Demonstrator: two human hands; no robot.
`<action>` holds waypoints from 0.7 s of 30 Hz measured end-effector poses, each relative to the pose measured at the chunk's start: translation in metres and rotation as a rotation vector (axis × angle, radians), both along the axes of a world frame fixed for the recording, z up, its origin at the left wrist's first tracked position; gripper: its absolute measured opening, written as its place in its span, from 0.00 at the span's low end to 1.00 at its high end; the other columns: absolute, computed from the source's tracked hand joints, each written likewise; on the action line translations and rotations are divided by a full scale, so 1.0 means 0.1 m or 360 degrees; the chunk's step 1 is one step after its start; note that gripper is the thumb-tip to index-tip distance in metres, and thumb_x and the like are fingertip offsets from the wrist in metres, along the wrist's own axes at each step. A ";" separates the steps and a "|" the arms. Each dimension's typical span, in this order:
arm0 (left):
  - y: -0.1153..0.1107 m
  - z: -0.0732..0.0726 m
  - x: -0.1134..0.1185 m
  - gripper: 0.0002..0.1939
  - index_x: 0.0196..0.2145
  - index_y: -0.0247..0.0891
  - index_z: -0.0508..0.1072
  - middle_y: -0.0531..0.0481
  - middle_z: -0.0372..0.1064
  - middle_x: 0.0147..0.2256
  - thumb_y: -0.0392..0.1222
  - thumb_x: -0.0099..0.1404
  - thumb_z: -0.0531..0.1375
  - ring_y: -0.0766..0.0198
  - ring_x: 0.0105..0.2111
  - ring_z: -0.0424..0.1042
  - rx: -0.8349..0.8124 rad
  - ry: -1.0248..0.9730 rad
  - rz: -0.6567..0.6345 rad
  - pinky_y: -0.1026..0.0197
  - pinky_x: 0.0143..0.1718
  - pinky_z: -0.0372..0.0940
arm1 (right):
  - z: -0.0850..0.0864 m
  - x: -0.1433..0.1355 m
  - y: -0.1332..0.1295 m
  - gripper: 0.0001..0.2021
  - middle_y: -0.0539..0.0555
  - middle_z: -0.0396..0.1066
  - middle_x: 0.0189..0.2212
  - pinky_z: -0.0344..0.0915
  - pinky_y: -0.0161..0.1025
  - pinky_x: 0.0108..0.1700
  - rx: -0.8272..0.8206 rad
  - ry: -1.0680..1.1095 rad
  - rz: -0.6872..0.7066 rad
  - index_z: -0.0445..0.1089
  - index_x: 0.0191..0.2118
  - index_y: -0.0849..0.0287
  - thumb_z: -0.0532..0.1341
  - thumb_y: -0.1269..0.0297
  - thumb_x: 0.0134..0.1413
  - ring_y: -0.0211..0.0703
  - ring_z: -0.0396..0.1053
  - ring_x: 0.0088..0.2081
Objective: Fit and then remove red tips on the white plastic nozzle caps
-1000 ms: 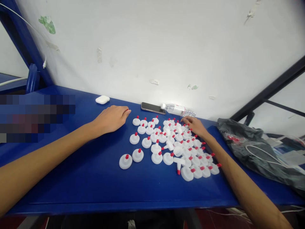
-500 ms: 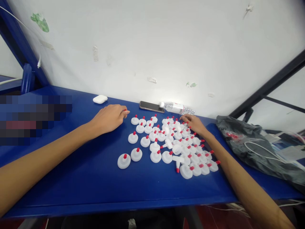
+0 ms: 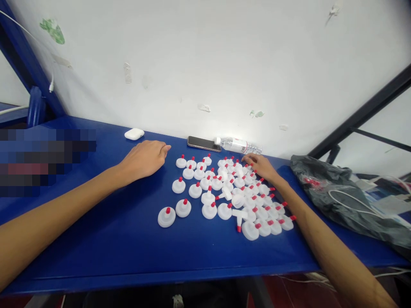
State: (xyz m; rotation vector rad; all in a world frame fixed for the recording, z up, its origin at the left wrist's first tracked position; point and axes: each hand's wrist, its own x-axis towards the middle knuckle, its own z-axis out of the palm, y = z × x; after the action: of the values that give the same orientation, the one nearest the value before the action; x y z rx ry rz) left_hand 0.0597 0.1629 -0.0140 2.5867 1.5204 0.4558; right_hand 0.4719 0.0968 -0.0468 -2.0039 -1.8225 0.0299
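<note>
Several white round caps with red-tipped nozzles [image 3: 166,217] are spread over the middle and right of the blue table [image 3: 128,244]. Left of them, my left hand [image 3: 149,157] rests near the back with its fingers curled closed; what it holds, if anything, is hidden. At the back right edge of the caps, my right hand [image 3: 260,164] lies low with bent fingers beside the caps, and its fingertips are too small to read. A few caps lie on their sides, one of them [image 3: 239,218] with its red tip toward the front.
A white earphone case [image 3: 134,134], a phone [image 3: 204,143] and a clear plastic bottle [image 3: 239,145] lie along the wall. On the right is a dark plastic bag [image 3: 327,184] with a white cable. A blurred patch [image 3: 45,162] covers the left side.
The fingers of my left hand have drawn in slightly, and the small red piece seen at its fingertips no longer shows. My right hand has hardly moved.
</note>
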 end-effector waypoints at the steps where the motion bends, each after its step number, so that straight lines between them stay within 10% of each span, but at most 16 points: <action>1: -0.01 0.01 0.00 0.21 0.26 0.42 0.64 0.45 0.72 0.29 0.49 0.71 0.41 0.54 0.30 0.70 0.0012 0.0024 0.0008 0.56 0.30 0.54 | 0.00 0.00 0.00 0.15 0.53 0.78 0.36 0.59 0.36 0.34 0.0004 -0.0001 0.0003 0.76 0.38 0.57 0.53 0.58 0.63 0.44 0.71 0.34; 21: 0.03 0.00 -0.01 0.17 0.25 0.43 0.58 0.50 0.66 0.25 0.49 0.71 0.44 0.58 0.25 0.64 0.0019 -0.0098 -0.0014 0.58 0.28 0.50 | 0.02 -0.03 -0.02 0.15 0.51 0.76 0.30 0.58 0.36 0.33 -0.0023 0.0015 -0.0019 0.76 0.37 0.56 0.54 0.58 0.63 0.42 0.69 0.29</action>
State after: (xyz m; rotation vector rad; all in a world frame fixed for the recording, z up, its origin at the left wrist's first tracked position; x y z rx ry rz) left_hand 0.0587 0.1655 -0.0138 2.5627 1.4904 0.5399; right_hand 0.4693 0.0949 -0.0445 -2.0211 -1.8093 0.0488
